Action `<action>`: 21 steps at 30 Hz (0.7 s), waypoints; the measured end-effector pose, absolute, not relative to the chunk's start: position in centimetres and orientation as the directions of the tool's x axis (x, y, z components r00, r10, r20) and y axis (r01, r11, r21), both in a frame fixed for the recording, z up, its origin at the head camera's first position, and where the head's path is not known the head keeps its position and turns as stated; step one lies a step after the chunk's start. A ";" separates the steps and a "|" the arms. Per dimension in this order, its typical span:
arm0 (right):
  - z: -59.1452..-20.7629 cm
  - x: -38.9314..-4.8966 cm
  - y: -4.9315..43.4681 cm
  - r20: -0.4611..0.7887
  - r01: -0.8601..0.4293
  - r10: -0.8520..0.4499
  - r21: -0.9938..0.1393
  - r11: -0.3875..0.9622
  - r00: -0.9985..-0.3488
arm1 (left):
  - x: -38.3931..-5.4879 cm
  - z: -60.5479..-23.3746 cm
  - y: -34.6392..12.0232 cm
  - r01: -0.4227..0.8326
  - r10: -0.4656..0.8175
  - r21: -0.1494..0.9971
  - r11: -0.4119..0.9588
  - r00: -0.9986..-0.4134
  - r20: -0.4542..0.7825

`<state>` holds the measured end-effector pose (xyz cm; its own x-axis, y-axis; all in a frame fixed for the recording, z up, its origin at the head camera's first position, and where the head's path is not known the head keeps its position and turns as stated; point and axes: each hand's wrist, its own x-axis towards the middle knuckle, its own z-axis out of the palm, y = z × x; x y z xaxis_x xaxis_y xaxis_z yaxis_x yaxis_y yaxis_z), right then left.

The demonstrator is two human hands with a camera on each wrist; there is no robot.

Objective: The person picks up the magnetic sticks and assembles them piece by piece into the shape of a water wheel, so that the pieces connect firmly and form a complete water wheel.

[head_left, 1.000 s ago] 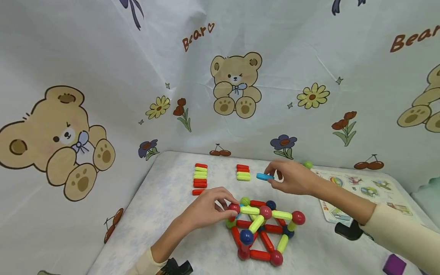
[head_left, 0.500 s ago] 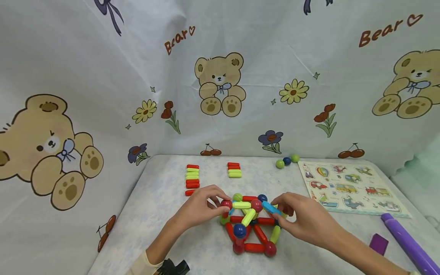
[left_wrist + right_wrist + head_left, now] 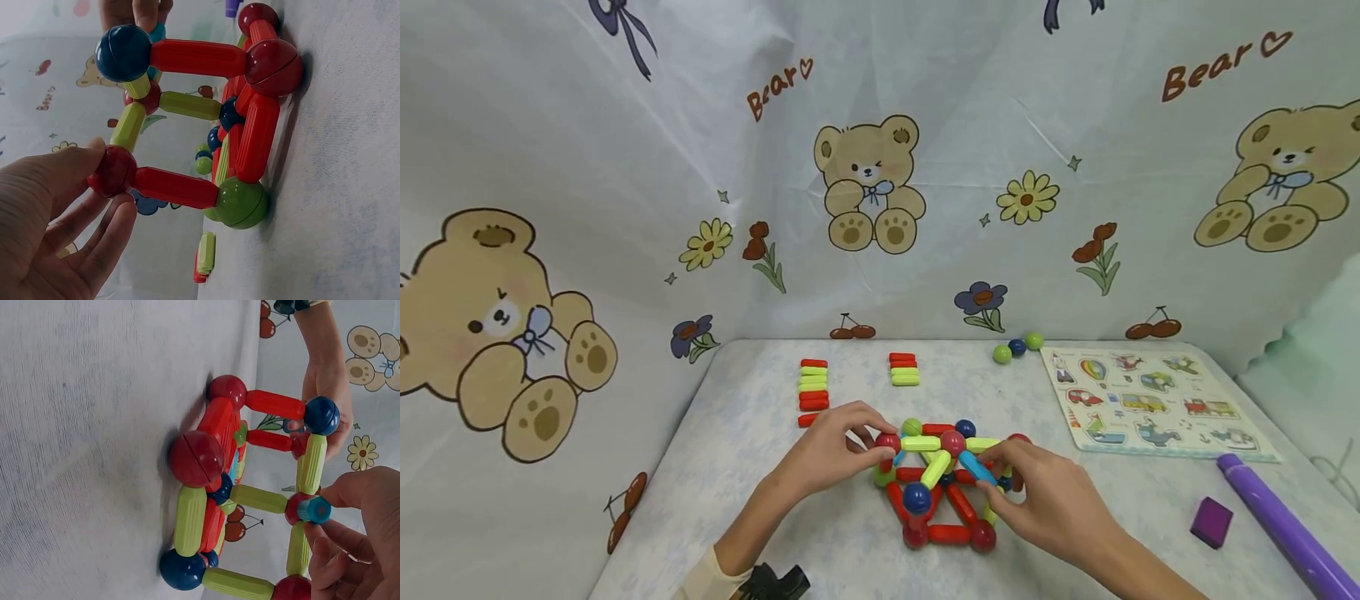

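Observation:
A frame of rods and balls [image 3: 950, 535] stands on the table before me, with red and lime rods between red, blue and green balls. My left hand [image 3: 831, 450] pinches the red ball [image 3: 112, 172] at its upper left corner between thumb and fingers. On the other side my right hand [image 3: 1048, 500] pinches a light blue rod [image 3: 975, 467]. One end of that rod meets the middle top red ball [image 3: 952, 442]; its other end points toward the right wrist camera. Right fingers partly cover the frame's right corner.
Loose red and lime rods [image 3: 813, 386] lie in a row at back left, a shorter row of rods [image 3: 904, 377] beside it. Green and blue balls [image 3: 1017, 347] sit near a picture board [image 3: 1157, 400]. A purple block [image 3: 1212, 522] and purple tube [image 3: 1285, 517] lie right.
My right hand has brought the light blue rod from behind the frame down to the middle top red ball. The left hand keeps its pinch on the corner ball. The head view has turned right.

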<state>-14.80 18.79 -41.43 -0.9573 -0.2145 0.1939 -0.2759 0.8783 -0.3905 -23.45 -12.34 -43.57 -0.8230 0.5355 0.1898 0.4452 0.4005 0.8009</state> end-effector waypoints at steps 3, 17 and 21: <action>-41.6 -14.6 18.6 0.195 -0.280 -0.217 -0.396 0.874 -0.956 | -23.4 -43.5 -12.3 0.447 0.530 0.799 0.402 -0.825 0.195; -41.9 -14.5 18.7 0.217 -0.292 -0.219 -0.402 0.868 -0.951 | -23.3 -43.0 -12.2 0.422 0.524 0.806 0.415 -0.835 0.167; -41.8 -14.5 18.7 0.227 -0.292 -0.214 -0.407 0.865 -0.950 | -23.3 -43.0 -12.2 0.424 0.526 0.806 0.412 -0.833 0.169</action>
